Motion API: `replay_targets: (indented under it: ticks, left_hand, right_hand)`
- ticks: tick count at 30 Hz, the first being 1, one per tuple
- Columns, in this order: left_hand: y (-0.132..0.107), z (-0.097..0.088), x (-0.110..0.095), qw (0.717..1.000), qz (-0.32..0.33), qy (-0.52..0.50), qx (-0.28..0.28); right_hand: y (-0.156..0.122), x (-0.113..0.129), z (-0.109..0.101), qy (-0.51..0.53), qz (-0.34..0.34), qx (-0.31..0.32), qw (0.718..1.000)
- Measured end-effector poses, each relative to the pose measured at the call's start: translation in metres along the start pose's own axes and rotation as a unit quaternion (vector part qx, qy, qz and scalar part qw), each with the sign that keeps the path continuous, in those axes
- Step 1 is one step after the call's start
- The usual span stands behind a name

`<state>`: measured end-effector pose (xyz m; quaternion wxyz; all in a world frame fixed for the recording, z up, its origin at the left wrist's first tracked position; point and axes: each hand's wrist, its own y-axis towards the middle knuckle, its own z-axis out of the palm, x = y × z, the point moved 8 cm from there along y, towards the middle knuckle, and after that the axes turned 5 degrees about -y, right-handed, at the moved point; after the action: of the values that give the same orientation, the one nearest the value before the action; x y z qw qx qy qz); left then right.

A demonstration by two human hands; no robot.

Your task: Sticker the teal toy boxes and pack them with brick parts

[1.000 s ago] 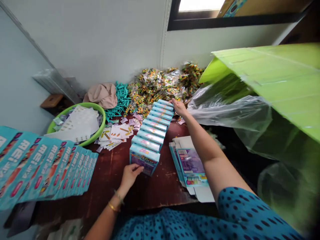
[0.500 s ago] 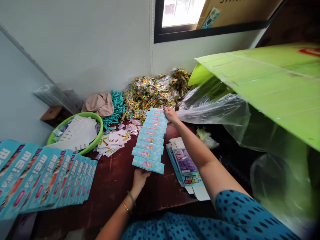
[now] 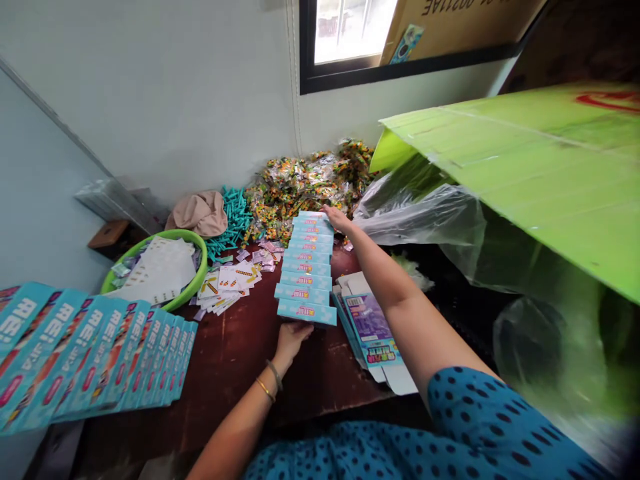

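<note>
A row of light-blue printed boxes (image 3: 306, 267) runs away from me in the middle of the dark red table, narrow sides up and pressed face to face. At its near end my left hand (image 3: 293, 341) is closed against the last box, fingers partly hidden beneath it. My right hand (image 3: 337, 219) grips the far end from the right side. To the right of the row lies a small pile of flattened cartons (image 3: 373, 333), purple and blue with white flaps. Another row of blue boxes (image 3: 95, 357) stands at the left.
Behind the row are a heap of bagged small orange-and-green pieces (image 3: 300, 187) and a pile of teal sticks (image 3: 233, 220). A green tub (image 3: 203, 273) holds paper sheets. Printed cards (image 3: 227, 287) lie beside it. A lime-green panel (image 3: 530, 173) and clear plastic sheeting (image 3: 425, 217) overhang the right.
The near end of the box row has shifted a little forward and to the right, with my left hand following. The camera view has also moved slightly.
</note>
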<state>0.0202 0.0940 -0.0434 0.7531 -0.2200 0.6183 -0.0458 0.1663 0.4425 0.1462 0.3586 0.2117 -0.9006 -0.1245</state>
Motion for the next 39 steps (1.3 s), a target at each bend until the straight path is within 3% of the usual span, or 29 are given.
replay_targets:
  ticks: [3,6,9,12,15,18,20,23,28,32,39]
  left_hand:
    - [-0.016,0.001,-0.007,0.999,-0.002,0.007,0.035]
    - [-0.027,0.006,-0.028,0.998,0.028,0.000,0.062]
    - [-0.027,0.007,-0.045,0.998,0.044,-0.030,0.045]
    - [-0.023,0.009,-0.046,0.997,0.036,-0.062,0.031]
    - [-0.020,0.010,-0.045,0.996,0.035,-0.074,0.028]
    - [-0.016,0.013,-0.047,0.996,0.029,-0.078,0.040]
    - [-0.015,0.014,-0.050,0.995,0.025,-0.085,0.049]
    - [-0.013,0.015,-0.053,0.994,0.020,-0.099,0.050]
    - [-0.011,0.015,-0.053,0.993,0.019,-0.107,0.044]
    - [-0.008,0.013,-0.054,0.993,0.018,-0.103,0.045]
    - [-0.008,0.011,-0.056,0.995,0.017,-0.087,0.045]
  right_hand:
    - [-0.010,-0.003,-0.015,0.021,0.046,-0.050,0.997]
    - [-0.044,0.004,-0.037,0.070,0.056,-0.110,0.990]
    - [-0.111,0.035,-0.056,0.160,0.012,-0.127,0.979]
    - [-0.197,0.077,-0.063,0.182,-0.015,-0.107,0.977]
    - [-0.269,0.111,-0.051,0.167,-0.041,-0.066,0.983]
    - [-0.305,0.117,-0.038,0.158,-0.026,-0.056,0.986]
    - [-0.310,0.116,-0.036,0.146,-0.019,-0.066,0.987]
    - [-0.300,0.124,-0.036,0.100,-0.063,-0.058,0.991]
    - [-0.257,0.122,-0.011,0.010,-0.071,0.039,0.997]
    - [-0.227,0.103,0.018,-0.003,-0.060,0.115,0.991]
    - [-0.167,0.032,0.027,-0.033,0.069,0.052,0.996]
